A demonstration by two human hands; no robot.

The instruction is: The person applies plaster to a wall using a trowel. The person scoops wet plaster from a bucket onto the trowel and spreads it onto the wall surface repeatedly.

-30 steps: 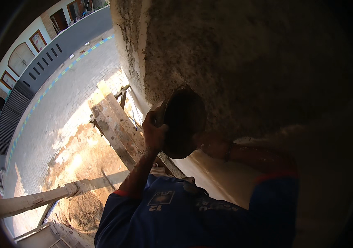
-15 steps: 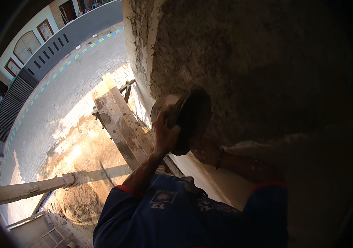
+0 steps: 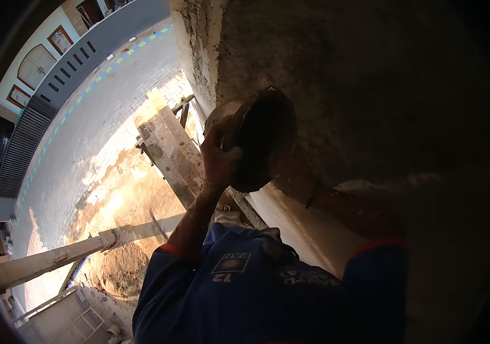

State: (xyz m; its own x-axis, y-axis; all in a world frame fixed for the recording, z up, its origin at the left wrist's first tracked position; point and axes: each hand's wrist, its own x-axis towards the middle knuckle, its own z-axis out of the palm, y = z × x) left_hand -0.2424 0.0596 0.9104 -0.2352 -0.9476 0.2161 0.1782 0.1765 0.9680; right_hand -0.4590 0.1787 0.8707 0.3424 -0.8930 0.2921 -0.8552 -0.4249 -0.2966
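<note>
A round, deep bowl point(image 3: 265, 140), dark inside and pale on its outer side, is tipped on edge against the rough plastered wall point(image 3: 325, 80) or close in front of it; I cannot tell if they touch. My left hand point(image 3: 221, 157) grips its left side, thumb over the rim. What the bowl holds is lost in shadow. Beside its lower right edge is my right hand point(image 3: 293, 175), with a dark band at the wrist. Its fingers are too dark to make out, and so is anything in them.
Wooden planks point(image 3: 170, 152) of a scaffold run below on my left, and my foot point(image 3: 223, 208) shows on them. A thick pole point(image 3: 84, 252) crosses at lower left. Far below lie a sand heap point(image 3: 121, 266) and a paved street point(image 3: 101, 126) with a grey wall point(image 3: 107, 43) beyond.
Both hands and the bowl have moved upward along the wall, and the bowl's dark opening shows a little more. The view has shifted slightly, bringing my foot into sight.
</note>
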